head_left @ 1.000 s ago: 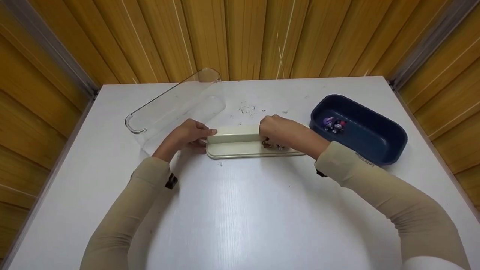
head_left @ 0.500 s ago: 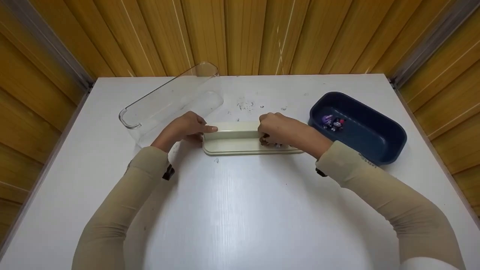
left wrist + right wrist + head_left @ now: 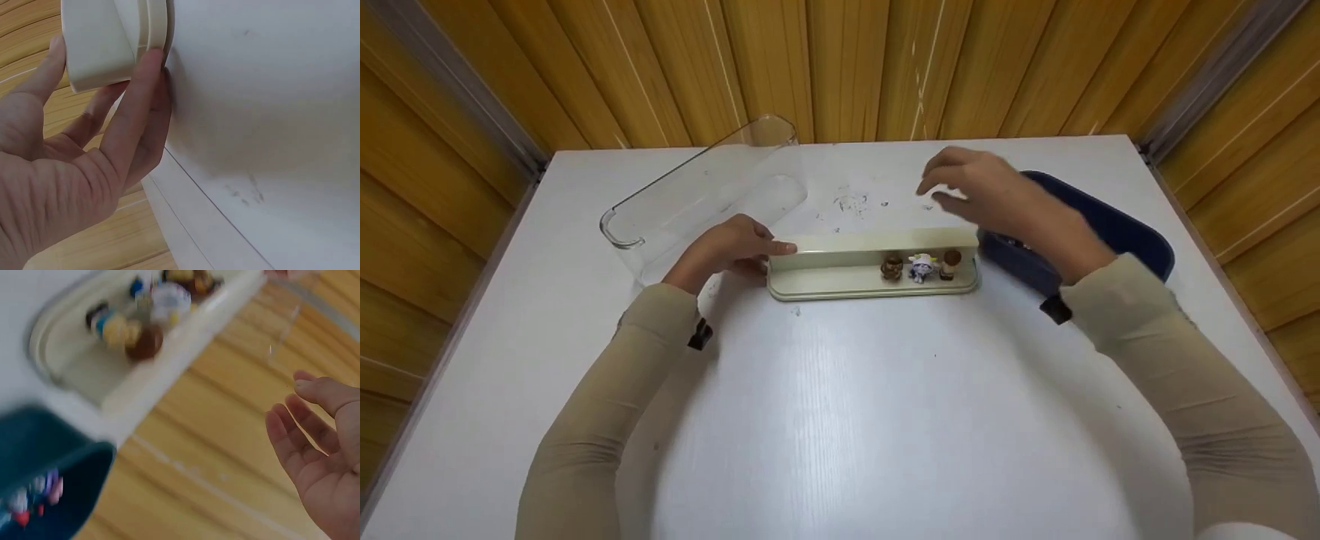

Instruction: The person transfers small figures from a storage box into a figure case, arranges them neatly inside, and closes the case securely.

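Note:
A long cream tray with a raised back ledge (image 3: 825,280) sits mid-table. My left hand (image 3: 735,246) holds its left end, thumb on the ledge and fingers around the end wall, as the left wrist view shows (image 3: 121,112). At the tray's right end three small figurines stand in a row: a brown one (image 3: 892,268), a white one with yellow horns (image 3: 921,268) and a brown-haired one (image 3: 950,264). My right hand (image 3: 994,191) is in the air behind the tray, fingers loosely bent with nothing between them, partly hiding the navy box (image 3: 1136,232).
Small purple and red figurines (image 3: 48,489) lie inside the navy box at the right. A clear, open plastic bin (image 3: 697,195) stands at the back left, behind my left hand. Wooden panels (image 3: 847,67) wall the table's back and sides.
My right hand has let go of the figurines in the tray and risen back and to the right, uncovering them. My left hand keeps its hold on the tray's left end.

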`<state>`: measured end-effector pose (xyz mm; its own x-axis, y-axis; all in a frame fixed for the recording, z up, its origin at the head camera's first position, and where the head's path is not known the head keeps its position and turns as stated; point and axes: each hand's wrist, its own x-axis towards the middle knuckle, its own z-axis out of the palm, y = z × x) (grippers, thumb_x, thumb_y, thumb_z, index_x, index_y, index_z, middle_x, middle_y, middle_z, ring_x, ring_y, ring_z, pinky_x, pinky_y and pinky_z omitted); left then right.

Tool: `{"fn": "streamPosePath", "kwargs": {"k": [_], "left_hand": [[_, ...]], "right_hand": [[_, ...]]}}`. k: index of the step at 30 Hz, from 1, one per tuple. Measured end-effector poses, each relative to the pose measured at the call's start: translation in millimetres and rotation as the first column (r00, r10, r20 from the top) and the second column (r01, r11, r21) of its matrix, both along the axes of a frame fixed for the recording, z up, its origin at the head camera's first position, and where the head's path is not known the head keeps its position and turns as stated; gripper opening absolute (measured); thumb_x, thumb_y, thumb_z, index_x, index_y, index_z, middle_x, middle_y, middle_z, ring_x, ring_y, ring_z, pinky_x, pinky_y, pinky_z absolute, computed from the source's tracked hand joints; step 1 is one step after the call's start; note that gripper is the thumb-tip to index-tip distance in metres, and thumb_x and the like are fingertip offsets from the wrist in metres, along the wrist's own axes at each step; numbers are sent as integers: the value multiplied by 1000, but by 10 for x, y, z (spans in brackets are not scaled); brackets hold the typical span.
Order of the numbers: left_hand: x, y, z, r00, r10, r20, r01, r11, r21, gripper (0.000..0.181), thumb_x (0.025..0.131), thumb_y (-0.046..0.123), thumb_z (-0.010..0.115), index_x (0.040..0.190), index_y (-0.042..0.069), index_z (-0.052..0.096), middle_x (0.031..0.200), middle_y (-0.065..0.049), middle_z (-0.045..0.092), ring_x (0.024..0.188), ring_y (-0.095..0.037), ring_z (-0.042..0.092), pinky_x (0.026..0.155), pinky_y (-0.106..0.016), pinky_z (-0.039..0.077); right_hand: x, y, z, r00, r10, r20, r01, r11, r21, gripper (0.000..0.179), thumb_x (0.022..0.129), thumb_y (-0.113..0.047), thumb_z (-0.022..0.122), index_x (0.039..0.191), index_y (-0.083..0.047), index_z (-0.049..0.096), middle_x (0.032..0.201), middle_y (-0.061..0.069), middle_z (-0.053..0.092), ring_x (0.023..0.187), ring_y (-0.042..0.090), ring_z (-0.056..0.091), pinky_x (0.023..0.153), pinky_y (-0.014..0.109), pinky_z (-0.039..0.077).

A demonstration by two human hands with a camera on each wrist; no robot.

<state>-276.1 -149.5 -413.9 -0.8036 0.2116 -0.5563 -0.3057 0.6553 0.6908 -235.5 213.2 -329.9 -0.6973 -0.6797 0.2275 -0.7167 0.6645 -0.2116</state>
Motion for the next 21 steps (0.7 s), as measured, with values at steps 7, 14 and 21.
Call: {"fn": "streamPosePath", "kwargs": {"k": [7,14,21], "left_hand": [[-48,-36,-4,999,-9,36,8,999,34,69,96,50,68,138,-3,51,129,-18,56,103,-29,66,91,-40,58],[-137,-50,-11,999,16,48,-18,999,31,70,98,45,67,144,-2,44,130,-21,54,105,-30,66,88,-40,60],[-151,-74,-35,998,42,52,-44,998,38,60,97,40,70,136,-3,52,123,-20,58,102,-30,66,87,-40,60]], "right_hand": [[-168,577,205,976,-197,95,173,962,213,22,96,2,62,115,2,73,119,24,65,108,40,64,92,55,54],[-390,952,122,941,-270,205,165,893,418,27,96,-2,61,121,5,69,114,26,66,107,41,63,95,59,51],[-471,1144,-111,887,-354,297,200,874,444,32,97,-8,65,125,7,66,114,26,68,103,39,64,96,59,51]]}}
